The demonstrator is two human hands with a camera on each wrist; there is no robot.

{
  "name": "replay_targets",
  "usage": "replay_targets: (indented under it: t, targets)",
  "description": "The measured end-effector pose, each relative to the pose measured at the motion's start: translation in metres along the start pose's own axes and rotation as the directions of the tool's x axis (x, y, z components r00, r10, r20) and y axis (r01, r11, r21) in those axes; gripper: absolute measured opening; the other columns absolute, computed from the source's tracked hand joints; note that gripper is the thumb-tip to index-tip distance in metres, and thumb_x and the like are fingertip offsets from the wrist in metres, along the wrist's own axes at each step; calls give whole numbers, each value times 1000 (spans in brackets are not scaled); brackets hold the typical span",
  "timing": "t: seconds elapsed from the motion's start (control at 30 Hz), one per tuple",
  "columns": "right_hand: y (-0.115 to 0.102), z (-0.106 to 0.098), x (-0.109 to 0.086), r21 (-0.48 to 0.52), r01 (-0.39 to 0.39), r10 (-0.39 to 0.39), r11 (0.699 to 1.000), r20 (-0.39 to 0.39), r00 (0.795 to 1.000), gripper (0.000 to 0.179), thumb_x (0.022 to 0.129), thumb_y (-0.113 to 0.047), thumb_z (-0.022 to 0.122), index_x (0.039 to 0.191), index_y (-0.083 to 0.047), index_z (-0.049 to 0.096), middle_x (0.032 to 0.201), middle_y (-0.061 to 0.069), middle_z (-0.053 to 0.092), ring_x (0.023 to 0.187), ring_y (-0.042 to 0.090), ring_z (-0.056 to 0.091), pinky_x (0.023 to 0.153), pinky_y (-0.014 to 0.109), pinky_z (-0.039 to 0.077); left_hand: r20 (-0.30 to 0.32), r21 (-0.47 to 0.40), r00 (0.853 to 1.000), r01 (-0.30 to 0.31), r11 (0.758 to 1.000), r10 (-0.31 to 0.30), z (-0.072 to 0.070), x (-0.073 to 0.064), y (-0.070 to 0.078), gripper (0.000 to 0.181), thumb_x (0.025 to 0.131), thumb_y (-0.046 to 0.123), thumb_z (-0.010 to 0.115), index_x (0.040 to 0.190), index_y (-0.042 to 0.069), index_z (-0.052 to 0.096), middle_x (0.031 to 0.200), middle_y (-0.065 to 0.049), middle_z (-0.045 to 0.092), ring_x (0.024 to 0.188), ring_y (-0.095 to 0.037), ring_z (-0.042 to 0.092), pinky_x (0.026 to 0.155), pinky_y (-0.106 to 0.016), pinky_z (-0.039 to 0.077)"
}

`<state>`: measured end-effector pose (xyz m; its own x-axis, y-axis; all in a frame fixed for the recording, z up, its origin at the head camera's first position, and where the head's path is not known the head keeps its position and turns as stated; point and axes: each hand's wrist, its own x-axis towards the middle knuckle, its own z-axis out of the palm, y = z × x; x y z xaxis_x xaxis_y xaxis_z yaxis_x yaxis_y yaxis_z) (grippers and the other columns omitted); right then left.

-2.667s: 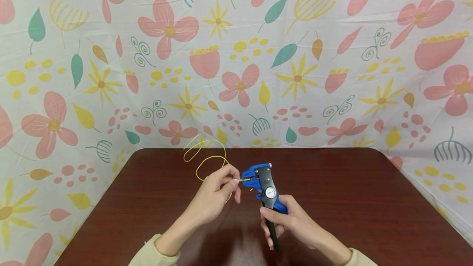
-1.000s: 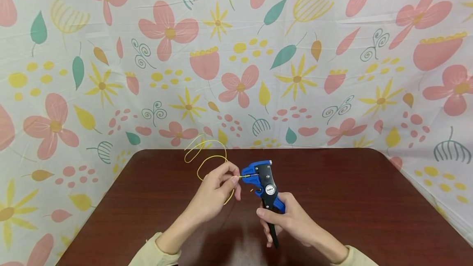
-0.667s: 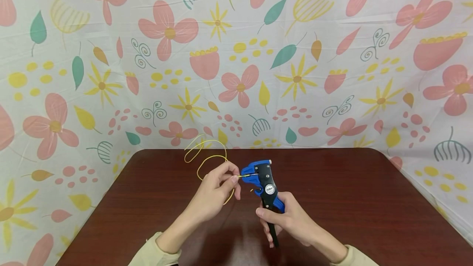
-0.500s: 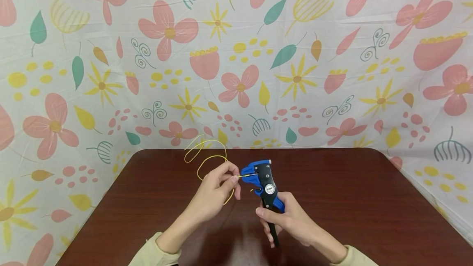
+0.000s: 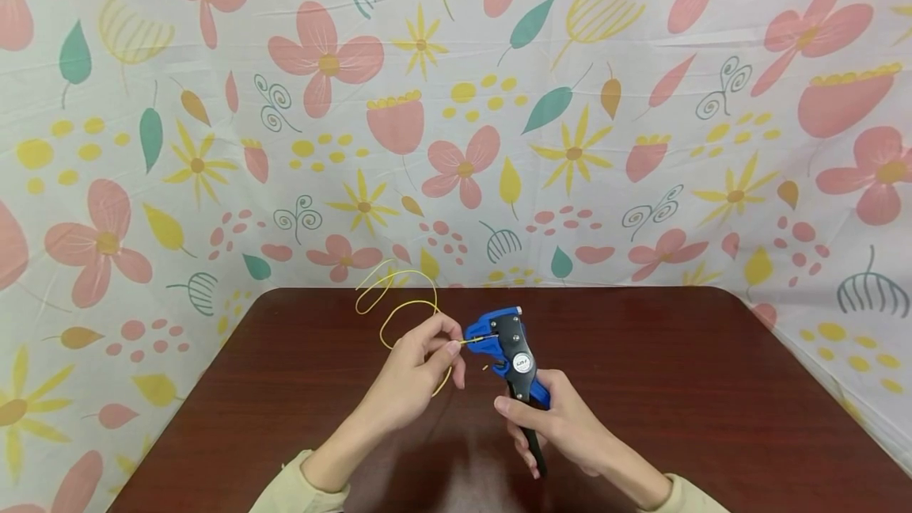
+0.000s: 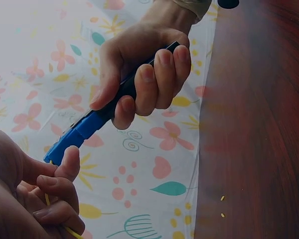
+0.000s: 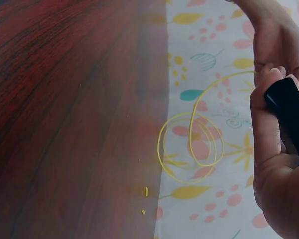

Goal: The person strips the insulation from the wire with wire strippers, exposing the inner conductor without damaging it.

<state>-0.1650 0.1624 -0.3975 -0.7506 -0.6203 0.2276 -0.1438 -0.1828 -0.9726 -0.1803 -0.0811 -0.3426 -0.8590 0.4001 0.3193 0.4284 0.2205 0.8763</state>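
Note:
My left hand (image 5: 416, 366) pinches a yellow wire (image 5: 461, 341) between thumb and forefinger, close to its end. That end runs into the blue jaws of a wire stripper (image 5: 514, 347) with a black body. My right hand (image 5: 563, 422) grips the stripper by its handles, thumb across the near side. From the left wrist view, the right hand's fingers (image 6: 164, 74) wrap round the black handle, and the blue head reaches the left hand's fingertips (image 6: 72, 158). Behind the left hand, the rest of the wire (image 7: 192, 134) hangs in loose loops.
Small cut yellow bits (image 6: 222, 198) lie on the dark red-brown wooden table (image 5: 677, 386), below the stripper's head. A white cloth (image 5: 606, 244) printed with flowers and leaves stands behind the table and along both sides.
Since the oldest frame, the stripper's head and the wire end have risen slightly. In the last half second, the lower end of the black handle has swung a little to the right. Both hands keep their hold.

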Motion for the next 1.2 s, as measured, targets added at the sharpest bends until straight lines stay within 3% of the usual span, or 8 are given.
replay_targets:
  t: [0.13, 0.43, 0.63, 0.8, 1.03, 1.2]
  targets:
    - [0, 0, 0, 0, 8, -8, 1000, -4, 1000, 21, 109, -5, 51, 98, 13, 48, 63, 36, 44, 41, 47, 45, 37, 53, 50, 1, 0, 1000, 2, 1000, -2, 0, 0, 0, 5, 110, 9, 53, 108, 10, 58, 70, -4, 68, 54, -14, 39, 58, -29, 34]
    - [-5, 3, 0, -11, -40, 39, 999, -86, 996, 26, 110, -11, 54, 91, 5, 46, 55, 30, 36, 34, 31, 37, 31, 36, 41, 8, -12, 1000, 15, 1000, -15, 1, -1, 2, 4, 110, 10, 54, 109, 10, 58, 71, -7, 69, 52, -14, 38, 49, -26, 29]
    - [-7, 3, 0, -28, -52, 49, 998, -98, 994, 30, 110, -11, 55, 91, 9, 43, 55, 34, 33, 34, 42, 32, 31, 34, 41, 2, -9, 1000, 22, 1000, -22, 2, -1, 2, 4, 110, 10, 54, 109, 10, 58, 70, -6, 69, 53, -15, 39, 53, -27, 31]
    - [-7, 2, 1, -25, -53, 51, 998, -84, 995, 30, 110, -12, 54, 96, 13, 43, 59, 39, 36, 35, 41, 38, 33, 36, 45, -1, -13, 1000, 23, 1000, -23, 1, -1, 2, 5, 110, 10, 54, 110, 9, 58, 70, -5, 68, 52, -15, 38, 52, -28, 31]
    - [-7, 2, 1, -10, -52, 51, 999, -70, 996, 28, 110, -11, 54, 99, 14, 47, 65, 42, 41, 41, 20, 54, 38, 39, 52, 0, -10, 1000, 5, 1000, -5, 0, -1, 2, 5, 110, 9, 53, 109, 9, 58, 70, -8, 69, 52, -15, 40, 56, -29, 33]
    - [-7, 1, 0, 10, -58, 59, 998, -74, 996, 26, 110, -11, 54, 103, 13, 48, 65, 38, 45, 45, 18, 58, 39, 40, 53, 0, -8, 1000, 4, 1000, -4, 0, -1, 2, 5, 110, 10, 54, 109, 8, 58, 70, -8, 68, 52, -15, 39, 52, -28, 31]
